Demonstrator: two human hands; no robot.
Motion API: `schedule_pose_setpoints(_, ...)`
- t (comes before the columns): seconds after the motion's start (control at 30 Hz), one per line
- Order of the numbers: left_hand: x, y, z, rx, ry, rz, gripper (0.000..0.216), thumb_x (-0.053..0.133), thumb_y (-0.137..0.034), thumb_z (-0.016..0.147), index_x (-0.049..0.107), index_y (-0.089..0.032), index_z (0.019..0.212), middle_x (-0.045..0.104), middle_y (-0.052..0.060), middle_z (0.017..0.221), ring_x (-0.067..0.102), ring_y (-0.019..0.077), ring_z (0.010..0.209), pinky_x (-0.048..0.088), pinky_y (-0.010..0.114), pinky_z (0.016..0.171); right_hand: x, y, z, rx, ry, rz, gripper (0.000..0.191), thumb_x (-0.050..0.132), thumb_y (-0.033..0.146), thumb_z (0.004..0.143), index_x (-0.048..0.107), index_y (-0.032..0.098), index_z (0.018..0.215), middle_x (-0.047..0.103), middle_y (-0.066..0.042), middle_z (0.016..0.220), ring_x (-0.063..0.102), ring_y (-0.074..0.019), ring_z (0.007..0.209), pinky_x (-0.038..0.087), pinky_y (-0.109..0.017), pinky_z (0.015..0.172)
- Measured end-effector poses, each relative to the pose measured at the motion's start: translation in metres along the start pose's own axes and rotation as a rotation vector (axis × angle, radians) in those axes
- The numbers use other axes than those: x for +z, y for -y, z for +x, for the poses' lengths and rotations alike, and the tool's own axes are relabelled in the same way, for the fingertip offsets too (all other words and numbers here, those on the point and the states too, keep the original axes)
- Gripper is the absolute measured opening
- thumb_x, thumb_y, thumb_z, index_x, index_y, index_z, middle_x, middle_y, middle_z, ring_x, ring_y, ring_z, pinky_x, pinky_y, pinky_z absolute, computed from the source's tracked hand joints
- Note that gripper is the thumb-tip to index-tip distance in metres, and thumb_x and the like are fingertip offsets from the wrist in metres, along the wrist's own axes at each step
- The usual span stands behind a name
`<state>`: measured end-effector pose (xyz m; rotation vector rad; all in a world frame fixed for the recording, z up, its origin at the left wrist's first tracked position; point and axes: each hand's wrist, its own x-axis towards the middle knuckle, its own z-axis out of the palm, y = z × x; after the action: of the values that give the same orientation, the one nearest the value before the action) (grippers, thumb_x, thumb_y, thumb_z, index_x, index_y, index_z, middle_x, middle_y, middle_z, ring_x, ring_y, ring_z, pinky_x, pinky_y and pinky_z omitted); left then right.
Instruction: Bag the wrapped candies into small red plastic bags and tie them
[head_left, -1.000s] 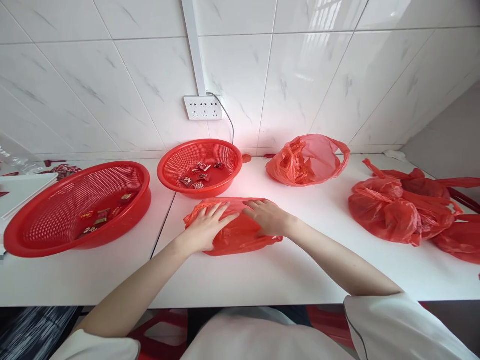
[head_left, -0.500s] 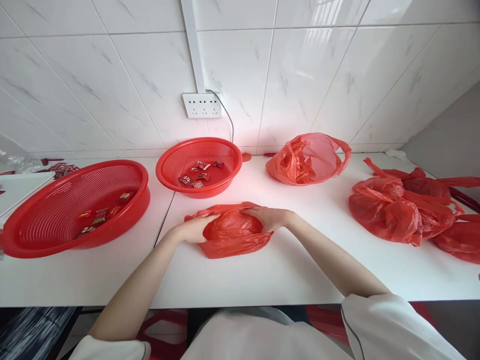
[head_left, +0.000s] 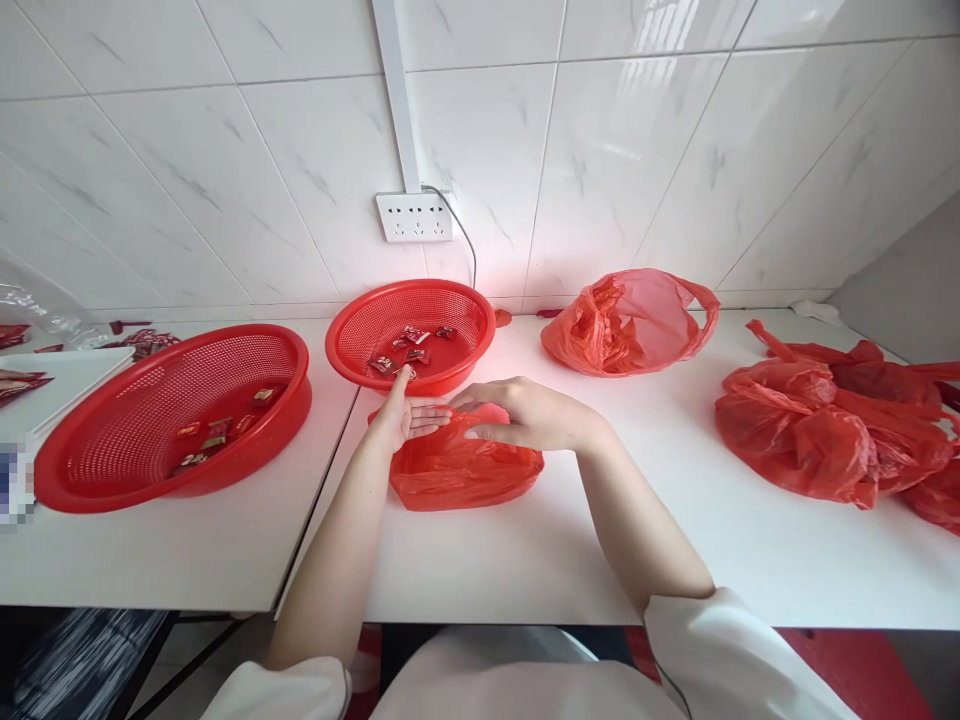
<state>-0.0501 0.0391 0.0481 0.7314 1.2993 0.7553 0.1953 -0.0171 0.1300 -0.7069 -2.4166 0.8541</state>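
A red plastic bag point(head_left: 469, 475) lies on the white table in front of me, its mouth facing up. My left hand point(head_left: 409, 415) is over the bag's left edge, palm up, fingers stretched out and thumb raised. From the right, my right hand point(head_left: 521, 412) reaches above the bag with its fingers apart and bent toward the left hand; I see nothing held in it. Just behind the hands stands a small red basket point(head_left: 352, 345) with several small wrapped packets point(head_left: 418, 355) inside. Part of the bag's rim is hidden behind my hands.
A larger red basket point(head_left: 67, 455) with several packets stands at the left. An open red bag point(head_left: 667, 320) sits at the back right, and tied red bags point(head_left: 817, 430) lie at the far right. A white socket strip point(head_left: 415, 217) is on the tiled wall.
Both hands have come out of the bag's mouth and drawn together above it, toward its left side. The left hand has turned palm up. The view has shifted slightly.
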Motion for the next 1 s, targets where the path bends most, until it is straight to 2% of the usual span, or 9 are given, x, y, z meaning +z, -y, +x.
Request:
schedule_pose_setpoints(0.07, 0.001, 0.008, 0.004, 0.043, -0.048, -0.083, 0.074, 0.050, -0.077, 0.071, 0.069, -0.009, 0.095, 0.071, 0.022, 0.101, 0.070, 0.0308, 0.091, 0.057, 0.031, 0.066, 0.001, -0.003, -0.002, 0.020, 0.016, -0.007, 0.035, 0.057, 0.029, 0.089, 0.059, 0.025, 0.123, 0.067, -0.003, 0.120, 0.066, -0.0189, 0.102, 0.050, -0.032, 0.089)
schedule_pose_setpoints(0.23, 0.003, 0.024, 0.011, 0.218, 0.128, -0.342, 0.033, 0.064, -0.035, 0.077, 0.068, -0.011, 0.099, 0.071, 0.016, 0.107, 0.068, 0.0245, 0.100, 0.057, 0.029, 0.081, 0.004, -0.014, 0.000, 0.067, 0.057, -0.018, 0.032, 0.056, 0.027, 0.089, 0.061, 0.024, 0.120, 0.069, -0.003, 0.115, 0.067, -0.0190, 0.099, 0.051, -0.030, 0.085)
schedule_pose_setpoints(0.33, 0.000, 0.034, 0.015, 0.352, 0.059, -0.405, 0.018, 0.065, -0.021, 0.072, 0.067, -0.012, 0.087, 0.071, 0.010, 0.100, 0.067, 0.0219, 0.097, 0.057, 0.033, 0.085, 0.005, -0.024, 0.001, 0.098, 0.055, -0.041, 0.031, 0.056, 0.027, 0.089, 0.061, 0.024, 0.119, 0.069, -0.004, 0.114, 0.067, -0.0195, 0.098, 0.051, -0.030, 0.084)
schedule_pose_setpoints(0.47, -0.006, 0.040, 0.015, 0.434, -0.015, -0.406, 0.010, 0.067, -0.017, 0.066, 0.062, -0.012, 0.073, 0.070, 0.006, 0.087, 0.065, 0.0219, 0.091, 0.058, 0.041, 0.082, 0.005, -0.036, -0.002, 0.160, 0.030, -0.057, 0.027, 0.054, 0.028, 0.089, 0.062, 0.023, 0.115, 0.070, -0.004, 0.112, 0.067, -0.0191, 0.096, 0.052, -0.030, 0.082)
schedule_pose_setpoints(0.57, -0.007, 0.039, 0.009, 0.502, -0.015, -0.405, 0.014, 0.069, -0.017, 0.066, 0.063, -0.012, 0.078, 0.069, 0.005, 0.090, 0.064, 0.0230, 0.094, 0.058, 0.045, 0.082, 0.003, -0.042, -0.006, 0.209, -0.018, -0.091, 0.025, 0.054, 0.027, 0.090, 0.063, 0.023, 0.112, 0.070, -0.003, 0.110, 0.067, -0.0189, 0.095, 0.052, -0.030, 0.081)
schedule_pose_setpoints(0.7, 0.002, 0.038, -0.001, 0.550, 0.042, -0.392, 0.020, 0.068, -0.017, 0.069, 0.066, -0.014, 0.089, 0.068, 0.005, 0.097, 0.063, 0.0251, 0.098, 0.059, 0.047, 0.081, 0.001, -0.045, -0.008, 0.205, -0.173, -0.129, 0.028, 0.052, 0.028, 0.092, 0.059, 0.025, 0.119, 0.068, -0.004, 0.115, 0.066, -0.0196, 0.098, 0.052, -0.033, 0.083)
schedule_pose_setpoints(0.83, 0.014, 0.039, -0.007, 0.518, 0.034, -0.371, 0.013, 0.067, -0.019, 0.069, 0.066, -0.016, 0.081, 0.069, 0.004, 0.095, 0.063, 0.0290, 0.102, 0.059, 0.048, 0.080, -0.001, -0.050, -0.005, 0.144, -0.310, -0.234, 0.023, 0.048, 0.028, 0.094, 0.060, 0.023, 0.113, 0.067, -0.006, 0.111, 0.064, -0.0202, 0.097, 0.051, -0.035, 0.083)
schedule_pose_setpoints(0.9, 0.018, 0.040, -0.008, 0.493, 0.038, -0.357, 0.010, 0.067, -0.020, 0.069, 0.066, -0.016, 0.077, 0.070, 0.004, 0.094, 0.063, 0.0298, 0.103, 0.059, 0.050, 0.082, -0.001, -0.053, -0.003, 0.115, -0.328, -0.317, 0.023, 0.051, 0.032, 0.093, 0.062, 0.021, 0.110, 0.066, -0.009, 0.109, 0.062, -0.0227, 0.101, 0.050, -0.038, 0.087)
schedule_pose_setpoints(1.0, 0.022, 0.042, -0.009, 0.475, 0.074, -0.333, 0.014, 0.065, -0.022, 0.071, 0.067, -0.016, 0.083, 0.070, 0.005, 0.100, 0.063, 0.0298, 0.104, 0.057, 0.051, 0.085, 0.002, -0.056, 0.000, 0.068, -0.257, -0.397, 0.037, 0.060, 0.036, 0.087, 0.057, 0.022, 0.122, 0.063, -0.010, 0.120, 0.058, -0.0264, 0.112, 0.042, -0.047, 0.100)
